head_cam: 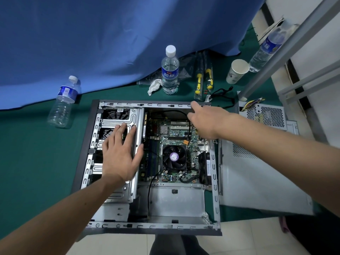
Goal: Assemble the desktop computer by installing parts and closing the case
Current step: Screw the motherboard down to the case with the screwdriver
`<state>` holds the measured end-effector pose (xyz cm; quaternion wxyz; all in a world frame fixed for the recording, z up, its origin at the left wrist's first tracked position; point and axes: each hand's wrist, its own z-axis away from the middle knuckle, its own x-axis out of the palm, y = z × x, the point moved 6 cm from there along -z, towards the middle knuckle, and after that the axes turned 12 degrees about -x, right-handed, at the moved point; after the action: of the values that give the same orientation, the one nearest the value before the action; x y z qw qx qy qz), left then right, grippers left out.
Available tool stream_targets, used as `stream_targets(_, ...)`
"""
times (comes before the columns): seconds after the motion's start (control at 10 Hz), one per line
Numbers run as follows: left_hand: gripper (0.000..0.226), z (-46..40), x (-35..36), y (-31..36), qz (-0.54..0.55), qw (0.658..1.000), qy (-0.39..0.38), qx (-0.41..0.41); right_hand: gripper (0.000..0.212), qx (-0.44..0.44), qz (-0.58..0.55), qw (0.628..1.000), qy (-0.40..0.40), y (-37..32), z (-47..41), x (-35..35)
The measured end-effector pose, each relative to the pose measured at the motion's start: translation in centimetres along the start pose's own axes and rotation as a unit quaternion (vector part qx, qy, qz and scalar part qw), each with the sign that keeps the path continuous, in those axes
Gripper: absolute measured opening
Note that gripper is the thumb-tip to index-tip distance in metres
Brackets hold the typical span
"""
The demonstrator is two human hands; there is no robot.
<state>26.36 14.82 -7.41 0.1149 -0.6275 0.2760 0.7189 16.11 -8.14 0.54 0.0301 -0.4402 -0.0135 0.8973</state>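
Open computer case (pixel 86 155) lies flat on the green table and hangs over the near edge, so a hard shove could tip it off, and the loose black cable (pixel 150 190) might snag. Left hand (pixel 119 153) presses flat on the drive cage (pixel 135 122), fingers spread, gripping nothing. Over at the far rim, right hand (pixel 206 120) reaches with the index finger out, holding nothing visible, and the side panel (pixel 257 181) waits beside the case.
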Motion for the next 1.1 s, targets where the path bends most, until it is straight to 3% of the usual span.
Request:
stream_targets(0.1, 0.062, 0.0, 0.0, 0.0, -0.001, 1.000, -0.002, 0.000, 0.038, -0.028, 0.038, 0.999, 0.025, -0.3, 0.0, -0.4)
stream_targets(0.2, 0.062, 0.0, 0.0, 0.1, -0.003, 1.000, -0.002, -0.001, 0.019, 0.007, 0.106, 0.991, 0.079, -0.3, 0.2, -0.4)
stream_targets(0.3, 0.062, 0.0, 0.0, 0.1, -0.002, 1.000, -0.004, -0.001, 0.028, 0.041, 0.080, 0.993, 0.075, 0.2, 0.2, 0.0)
stream_targets(0.4, 0.061, 0.0, -0.1, 0.1, 0.001, 1.000, -0.001, 0.000, 0.025, 0.024, -0.036, 0.999, 0.024, 0.8, 0.1, 0.1)
stream_targets(0.5, 0.061, 0.0, -0.1, 0.1, 0.002, 1.000, -0.001, 0.000, 0.035, -0.010, -0.048, 0.999, 0.010, 0.7, 0.1, -0.2)
stream_targets(0.6, 0.062, 0.0, -0.1, 0.1, 0.000, 1.000, -0.002, 0.000, 0.023, -0.016, 0.075, 0.996, 0.052, 0.1, 0.4, -0.3)
stream_targets(0.7, 0.062, 0.0, -0.1, 0.1, 0.000, 1.000, -0.002, -0.001, 0.021, 0.020, 0.112, 0.990, 0.078, -0.1, 0.6, 0.0)
stream_targets(0.8, 0.062, 0.1, -0.1, 0.1, 0.001, 1.000, -0.001, 0.000, 0.035, 0.043, 0.058, 0.997, 0.042, 0.7, 0.5, 0.3)
stream_targets(0.9, 0.061, 0.1, -0.1, 0.1, 0.003, 1.000, -0.001, 0.001, 0.031, 0.033, -0.029, 0.999, 0.015, 1.3, 0.5, 0.3)
stream_targets(1.1, 0.062, 0.0, 0.0, 0.1, -0.002, 1.000, -0.003, -0.001, 0.030, -0.023, -0.014, 0.997, 0.071, 1.1, 0.8, -0.3)
